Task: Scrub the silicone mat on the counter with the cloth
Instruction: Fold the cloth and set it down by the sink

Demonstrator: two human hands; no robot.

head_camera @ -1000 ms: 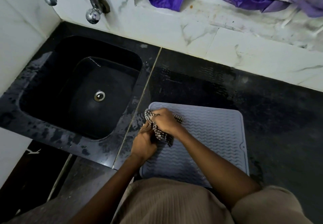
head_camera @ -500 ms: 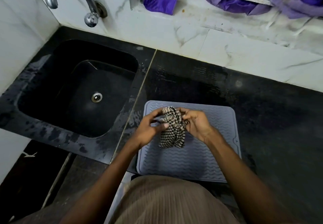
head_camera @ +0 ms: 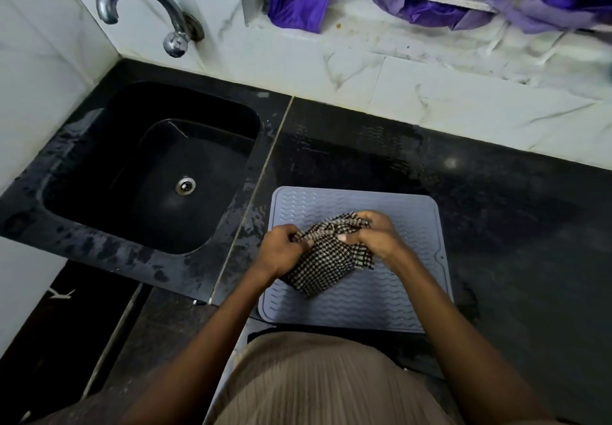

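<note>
A grey-blue silicone mat [head_camera: 407,295] with a wavy ribbed surface lies flat on the black counter [head_camera: 513,232], its near edge at the counter's front. A black-and-white checked cloth [head_camera: 326,260] is bunched over the middle of the mat. My left hand [head_camera: 281,250] grips the cloth's left edge. My right hand [head_camera: 377,234] grips its upper right part. Both hands hold the cloth just above the mat, and its lower end rests on the ribs.
A black sink [head_camera: 149,173] with a steel drain sits left of the mat, under a chrome tap [head_camera: 145,10]. The counter around the sink is wet. White marble wall tiles run behind, with purple fabric [head_camera: 298,4] hanging on a ledge above.
My hands moved from the mat's upper left corner to its middle. The cloth, first wadded in my right hand, has been spread wider between both hands.
</note>
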